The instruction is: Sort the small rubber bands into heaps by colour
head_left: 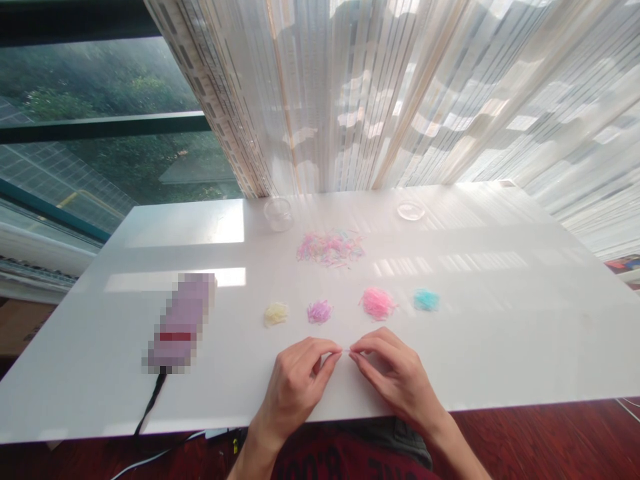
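Note:
Close to the table's front edge, my left hand (300, 373) and my right hand (395, 367) face each other, each pinched at thumb and forefinger. Between the fingertips runs a thin pale strip (346, 350), too small to make out its exact kind. Just beyond my hands lie small heaps of short thin strips: a yellow heap (276, 314), a purple heap (319, 311), a pink heap (378, 303) and a turquoise heap (426, 300). Farther back, a loose mixed-colour pile (331, 248) of similar strips is spread out.
A clear round container (279, 215) stands at the back of the white table (500, 333), with a clear round lid or dish (411, 211) to its right. On the left lies a blurred-out purple object (183, 320) with a black strap (151, 403). Behind hangs a sheer curtain (340, 100).

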`<action>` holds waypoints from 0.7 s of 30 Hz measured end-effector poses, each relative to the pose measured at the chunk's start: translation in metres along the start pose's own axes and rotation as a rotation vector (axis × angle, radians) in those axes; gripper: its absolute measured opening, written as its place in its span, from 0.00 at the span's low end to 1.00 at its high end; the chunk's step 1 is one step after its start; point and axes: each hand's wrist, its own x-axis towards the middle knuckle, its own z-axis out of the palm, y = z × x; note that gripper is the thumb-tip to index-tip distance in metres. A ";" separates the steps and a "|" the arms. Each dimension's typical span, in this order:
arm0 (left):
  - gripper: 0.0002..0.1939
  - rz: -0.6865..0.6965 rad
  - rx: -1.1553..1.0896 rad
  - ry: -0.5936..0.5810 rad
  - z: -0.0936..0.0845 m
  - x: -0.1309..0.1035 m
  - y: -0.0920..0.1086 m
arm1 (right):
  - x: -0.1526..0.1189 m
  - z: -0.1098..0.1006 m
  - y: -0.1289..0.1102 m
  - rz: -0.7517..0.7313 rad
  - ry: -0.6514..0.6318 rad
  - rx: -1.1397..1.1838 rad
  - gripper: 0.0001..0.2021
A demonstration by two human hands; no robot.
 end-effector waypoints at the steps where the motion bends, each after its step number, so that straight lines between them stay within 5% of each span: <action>1: 0.05 -0.005 0.001 -0.003 0.000 0.000 0.000 | 0.000 0.000 0.000 0.000 -0.004 0.002 0.06; 21: 0.06 -0.036 0.077 -0.038 0.000 0.000 0.002 | -0.001 0.000 0.000 -0.025 -0.002 -0.022 0.06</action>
